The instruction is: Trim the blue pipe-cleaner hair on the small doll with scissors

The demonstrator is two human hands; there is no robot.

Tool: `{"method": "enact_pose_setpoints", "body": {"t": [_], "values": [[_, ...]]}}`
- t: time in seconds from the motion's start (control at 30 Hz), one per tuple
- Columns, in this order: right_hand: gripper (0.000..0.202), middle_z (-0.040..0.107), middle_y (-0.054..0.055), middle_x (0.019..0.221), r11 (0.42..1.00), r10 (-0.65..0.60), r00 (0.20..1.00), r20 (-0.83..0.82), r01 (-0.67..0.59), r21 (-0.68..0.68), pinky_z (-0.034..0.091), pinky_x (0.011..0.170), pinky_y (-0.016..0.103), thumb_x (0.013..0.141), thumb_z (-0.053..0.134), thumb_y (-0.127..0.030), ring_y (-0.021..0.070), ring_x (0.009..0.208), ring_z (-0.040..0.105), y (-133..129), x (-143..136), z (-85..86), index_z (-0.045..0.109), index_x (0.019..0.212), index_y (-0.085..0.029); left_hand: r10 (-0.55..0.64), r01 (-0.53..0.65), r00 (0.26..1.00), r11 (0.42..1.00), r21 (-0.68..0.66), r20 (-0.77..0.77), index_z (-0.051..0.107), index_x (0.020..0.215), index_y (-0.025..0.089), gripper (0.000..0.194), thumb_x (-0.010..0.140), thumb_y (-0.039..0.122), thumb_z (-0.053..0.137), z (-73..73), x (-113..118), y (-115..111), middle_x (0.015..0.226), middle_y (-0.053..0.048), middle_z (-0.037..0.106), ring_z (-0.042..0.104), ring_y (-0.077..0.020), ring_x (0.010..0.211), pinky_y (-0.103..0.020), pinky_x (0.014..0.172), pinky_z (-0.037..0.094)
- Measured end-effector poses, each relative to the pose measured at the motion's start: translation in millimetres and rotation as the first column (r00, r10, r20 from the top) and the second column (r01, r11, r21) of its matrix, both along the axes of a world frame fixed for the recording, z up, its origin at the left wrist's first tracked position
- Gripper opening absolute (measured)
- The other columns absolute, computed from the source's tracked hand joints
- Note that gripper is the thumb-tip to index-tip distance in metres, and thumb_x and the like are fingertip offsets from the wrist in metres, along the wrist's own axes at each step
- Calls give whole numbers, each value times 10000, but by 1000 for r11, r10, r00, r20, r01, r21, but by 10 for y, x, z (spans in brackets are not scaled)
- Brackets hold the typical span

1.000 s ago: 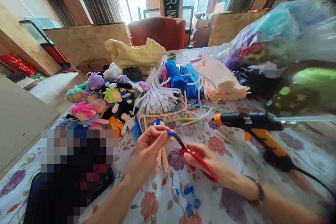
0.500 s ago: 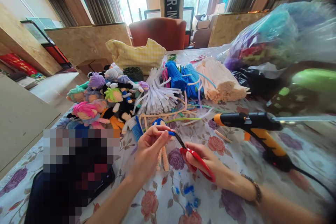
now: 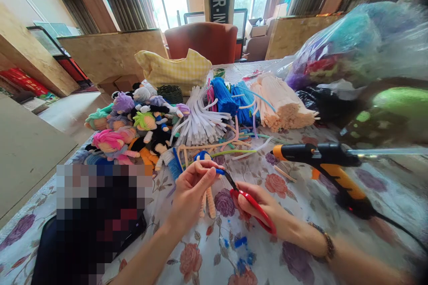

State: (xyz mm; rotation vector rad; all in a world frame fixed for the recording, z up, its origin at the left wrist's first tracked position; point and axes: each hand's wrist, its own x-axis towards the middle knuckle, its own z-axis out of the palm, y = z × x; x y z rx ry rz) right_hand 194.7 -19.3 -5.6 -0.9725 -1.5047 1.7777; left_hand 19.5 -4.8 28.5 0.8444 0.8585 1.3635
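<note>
Between its fingertips my left hand (image 3: 194, 182) pinches a short blue fuzzy piece (image 3: 220, 171). My right hand (image 3: 256, 202) is closed round the red handles of a pair of scissors (image 3: 256, 211), whose dark blades meet the blue piece's right end. Just behind my left hand is a small doll with blue on top (image 3: 202, 156) and peach legs (image 3: 210, 202) hanging below; my fingers partly hide it. Blue scraps (image 3: 240, 242) lie on the flowered tablecloth (image 3: 207, 258) in front of my hands.
A hot glue gun (image 3: 321, 153) lies at the right, its cable running off right. Yarn dolls (image 3: 109, 140) are heaped at the left, behind a tablet-like device (image 3: 47, 249). White (image 3: 202, 120), blue (image 3: 227, 98) and peach (image 3: 284, 104) stem bundles lie farther back, beside plastic bags (image 3: 334, 44).
The scissors and my right hand have shifted very slightly down and right. The blue piece is still in my left hand, which has barely moved.
</note>
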Motion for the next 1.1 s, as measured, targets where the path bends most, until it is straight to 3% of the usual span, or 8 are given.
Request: {"method": "enact_pose_setpoints", "body": {"t": [0.23, 0.47, 0.8, 1.1], "values": [[518, 359, -80, 568, 999, -26, 1000, -14, 26, -23, 256, 441, 214, 801, 584, -676, 78, 489, 306, -2, -19, 35, 366, 691, -220, 11, -11, 1000, 1000, 9, -9, 598, 635, 155, 224, 714, 232, 793, -19, -12, 14, 877, 13, 674, 653, -69, 794, -126, 725, 534], [544, 443, -38, 601, 998, -61, 997, 50, 59, 30, 255, 456, 238, 822, 479, -736, 102, 527, 341, 8, -8, 114, 391, 688, -216, 18, -18, 999, 1000, 5, 31, 562, 638, 162, 260, 700, 240, 802, 11, -13, 17, 863, 9, 687, 685, -111, 847, -175, 761, 562], [612, 353, -48, 632, 998, -54, 994, 99, 52, 22, 261, 508, 267, 705, 517, -820, 118, 562, 318, -35, -42, 234, 345, 674, -233, 1, -1, 1000, 999, 39, -5, 584, 644, 160, 213, 749, 218, 761, -65, -16, -2, 889, 11, 663, 661, -93, 841, -181, 788, 558], [566, 354, -61, 611, 999, -46, 998, 46, 44, 28, 238, 482, 250, 759, 545, -756, 102, 545, 301, -31, -60, 112, 369, 690, -223, 0, 1, 1000, 1000, 24, -16, 575, 654, 162, 223, 753, 235, 761, -72, 4, -10, 894, 20, 650, 648, -80, 831, -159, 788, 547]]}}
